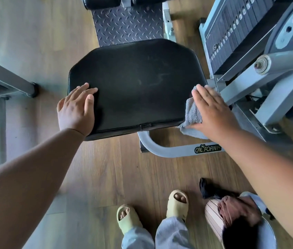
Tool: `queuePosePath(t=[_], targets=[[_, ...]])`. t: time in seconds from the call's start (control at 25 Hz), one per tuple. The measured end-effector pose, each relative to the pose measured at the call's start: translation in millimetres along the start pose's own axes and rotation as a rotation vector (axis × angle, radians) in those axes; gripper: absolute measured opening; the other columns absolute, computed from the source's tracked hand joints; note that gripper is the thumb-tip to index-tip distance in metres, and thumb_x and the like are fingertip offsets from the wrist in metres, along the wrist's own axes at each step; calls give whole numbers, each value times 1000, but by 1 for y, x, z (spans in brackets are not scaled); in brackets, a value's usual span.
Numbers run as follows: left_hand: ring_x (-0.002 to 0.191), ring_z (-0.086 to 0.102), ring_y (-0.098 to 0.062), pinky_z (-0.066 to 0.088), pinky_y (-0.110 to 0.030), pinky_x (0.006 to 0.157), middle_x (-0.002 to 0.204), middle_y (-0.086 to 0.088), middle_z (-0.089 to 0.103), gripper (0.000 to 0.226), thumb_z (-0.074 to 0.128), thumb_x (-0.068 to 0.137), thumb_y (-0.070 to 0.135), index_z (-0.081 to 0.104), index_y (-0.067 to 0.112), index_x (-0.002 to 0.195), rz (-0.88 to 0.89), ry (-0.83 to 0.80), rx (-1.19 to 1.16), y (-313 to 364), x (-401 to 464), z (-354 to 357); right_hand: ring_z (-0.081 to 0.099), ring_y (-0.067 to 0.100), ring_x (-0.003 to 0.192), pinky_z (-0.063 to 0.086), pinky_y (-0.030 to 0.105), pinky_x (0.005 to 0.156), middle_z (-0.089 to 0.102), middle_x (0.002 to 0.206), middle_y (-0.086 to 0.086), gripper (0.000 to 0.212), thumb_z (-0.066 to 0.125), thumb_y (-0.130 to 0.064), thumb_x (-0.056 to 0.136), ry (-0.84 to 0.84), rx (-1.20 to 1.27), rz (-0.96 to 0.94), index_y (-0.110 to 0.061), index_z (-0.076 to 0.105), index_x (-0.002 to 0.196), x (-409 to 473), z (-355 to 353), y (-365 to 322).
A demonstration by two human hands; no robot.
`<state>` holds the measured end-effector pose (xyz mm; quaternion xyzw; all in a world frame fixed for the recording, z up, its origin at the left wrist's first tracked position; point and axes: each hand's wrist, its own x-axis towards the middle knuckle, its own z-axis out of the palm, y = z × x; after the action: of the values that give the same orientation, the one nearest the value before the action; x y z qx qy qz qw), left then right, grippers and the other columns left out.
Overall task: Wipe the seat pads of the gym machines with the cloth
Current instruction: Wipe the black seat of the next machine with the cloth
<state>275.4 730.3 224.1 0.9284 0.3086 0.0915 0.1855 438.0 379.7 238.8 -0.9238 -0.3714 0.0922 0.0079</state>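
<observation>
wood floor [117, 169] around seat pad [135, 83], cloth [193, 114] at its right edge

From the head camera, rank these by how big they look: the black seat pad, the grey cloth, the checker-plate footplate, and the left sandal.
1. Black seat pad, clearly largest.
2. Checker-plate footplate, partly hidden by the pad.
3. Grey cloth and left sandal look similar; the right hand covers part of the cloth, so no ranking.
</observation>
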Motion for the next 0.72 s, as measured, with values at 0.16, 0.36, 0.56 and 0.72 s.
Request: queuePosePath(t=[0.16,0.36,0.56,0.72], targets=[[141,38,-11,24,-39,114,150,15,46,47,24,99,43,59,39,131,13,12,37,1,-1,1,17,32,152,10,43,123,18,166,12,120,67,-76,68,-102,31,-141,-5,25,156,22,-8,-32],[140,40,-12,26,-42,115,149,14,47,44,27,99,41,59,39,130,21,12,51,0,1,1,-12,19,154,-8,38,124,-11,168,5,112,9,-87,78,-222,116,-198,-12,-4,160,74,-16,-98],[139,40,-14,28,-44,114,150,13,47,43,37,93,42,59,38,130,34,-1,91,-2,1,2,-16,21,153,-8,42,124,-15,167,6,88,18,-70,97,-231,120,75,-14,-10,159,158,-20,-95],[138,42,-16,29,-45,113,149,11,48,45,41,88,40,59,36,129,46,-14,102,-4,1,1,-1,29,154,-3,48,124,-1,168,12,85,19,-65,97,-190,49,139,-10,2,160,194,-18,-131]])
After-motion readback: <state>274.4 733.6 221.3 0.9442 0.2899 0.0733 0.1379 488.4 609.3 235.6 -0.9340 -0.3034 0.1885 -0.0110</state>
